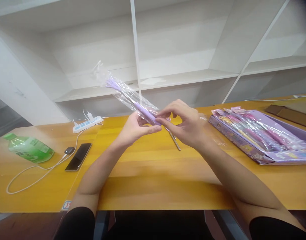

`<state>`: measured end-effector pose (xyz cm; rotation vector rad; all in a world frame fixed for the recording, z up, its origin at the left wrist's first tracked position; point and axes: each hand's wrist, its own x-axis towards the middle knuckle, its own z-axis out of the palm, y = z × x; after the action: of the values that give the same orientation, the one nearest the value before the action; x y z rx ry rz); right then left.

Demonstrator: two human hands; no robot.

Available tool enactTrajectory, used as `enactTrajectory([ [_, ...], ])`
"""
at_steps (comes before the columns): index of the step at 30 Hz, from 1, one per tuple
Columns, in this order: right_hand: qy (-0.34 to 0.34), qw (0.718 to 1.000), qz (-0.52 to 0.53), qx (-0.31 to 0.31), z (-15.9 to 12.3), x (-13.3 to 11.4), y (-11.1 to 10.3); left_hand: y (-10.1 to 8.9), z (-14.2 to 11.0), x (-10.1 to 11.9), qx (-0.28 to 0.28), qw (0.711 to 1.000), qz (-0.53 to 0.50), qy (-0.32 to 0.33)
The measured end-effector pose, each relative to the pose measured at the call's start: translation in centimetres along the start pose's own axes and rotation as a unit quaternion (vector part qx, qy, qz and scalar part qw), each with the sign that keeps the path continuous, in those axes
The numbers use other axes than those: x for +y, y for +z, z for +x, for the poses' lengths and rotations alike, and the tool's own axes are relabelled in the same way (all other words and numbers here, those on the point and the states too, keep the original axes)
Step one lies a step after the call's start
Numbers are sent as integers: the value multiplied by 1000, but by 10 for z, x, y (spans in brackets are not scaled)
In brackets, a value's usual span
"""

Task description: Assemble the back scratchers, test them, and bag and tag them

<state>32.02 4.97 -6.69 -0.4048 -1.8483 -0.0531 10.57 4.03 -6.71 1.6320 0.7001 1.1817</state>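
A purple back scratcher (141,108) with a hand-shaped head and a metal rod lies inside a clear plastic bag (125,88), tilted up to the left above the table. My left hand (135,128) is closed around its handle from below, thumb along the near side. With thumb and fingertips, my right hand (184,121) pinches the bag at the handle's lower end. Behind the right hand, metal rods (176,143) rest on the table, their upper part hidden by the fingers.
At right, a purple display box (255,158) holds several bagged back scratchers (263,130). Brown cardboard (290,113) lies beyond it. At left are a green bottle (30,148), a phone (78,157), a white cable (25,190) and a power strip (88,124). White shelves (175,80) stand behind the table (153,186).
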Motion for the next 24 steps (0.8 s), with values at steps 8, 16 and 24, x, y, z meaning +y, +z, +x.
enactTrajectory([
  [8, -24, 997, 64, -21, 2, 10, -10, -6, -2, 4, -20, 999, 25, -16],
  [16, -92, 995, -6, -43, 5, 15, -25, -14, -1, 8, -21, 999, 23, -38],
  [24, -123, 989, -65, -46, 2, 15, -23, -14, -1, 9, -40, 998, 38, -33],
])
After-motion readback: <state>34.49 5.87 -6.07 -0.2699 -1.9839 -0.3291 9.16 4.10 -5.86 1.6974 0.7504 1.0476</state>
